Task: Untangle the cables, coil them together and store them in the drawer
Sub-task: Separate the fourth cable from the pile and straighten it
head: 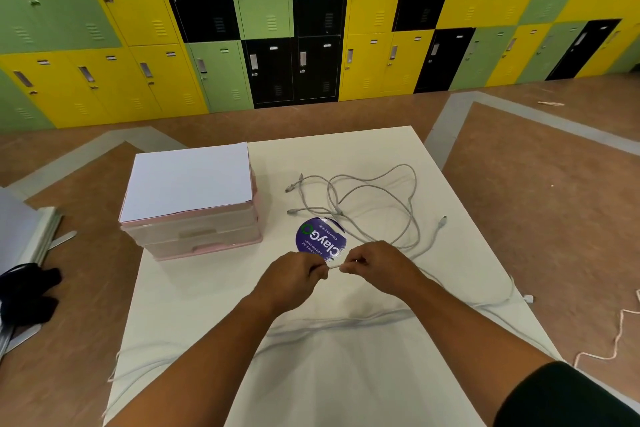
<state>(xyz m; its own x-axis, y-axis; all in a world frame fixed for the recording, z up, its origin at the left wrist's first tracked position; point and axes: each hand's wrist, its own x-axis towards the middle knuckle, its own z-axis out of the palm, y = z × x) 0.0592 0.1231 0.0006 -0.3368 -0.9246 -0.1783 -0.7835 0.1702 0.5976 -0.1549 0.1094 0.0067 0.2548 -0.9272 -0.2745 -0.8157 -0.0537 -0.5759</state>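
Dark sleeve (571, 399) at the near right, both bare forearms out over the white matte surface (207, 305). Thin grey cables (337, 208), round and rubbery. One slack strand lies across the near half, running roughly from the left edge to the right edge, where a small white plug (528, 297) sits.

Mid-surface, hands almost touching. Left hand (298, 274) has fingers curled, pinching a cable. Right hand (377, 267) is curled too, pinching the same cable. The short stretch between them is taut, with its long axis parallel to the near edge.

Just past the hands is a round, glossy purple sticker (320, 237), flat, with white "ClayGo" print. Beyond it, toward the far right corner, the rest of the cables lie in loose overlapping loops, still tangled. Three plug ends point left, and one more connector lies close to the right edge.

At the far left corner is a boxy drawer unit (194, 232), pink translucent plastic, drawer fronts facing the near edge. A white sheet of paper (188, 180) lies flat on top. It is well apart from the cables.

Brown floor (536, 166) with grey bands, and a pale cord (620, 333) snaking on it to the right. Back wall of metal lockers (311, 10) in green, yellow and black.
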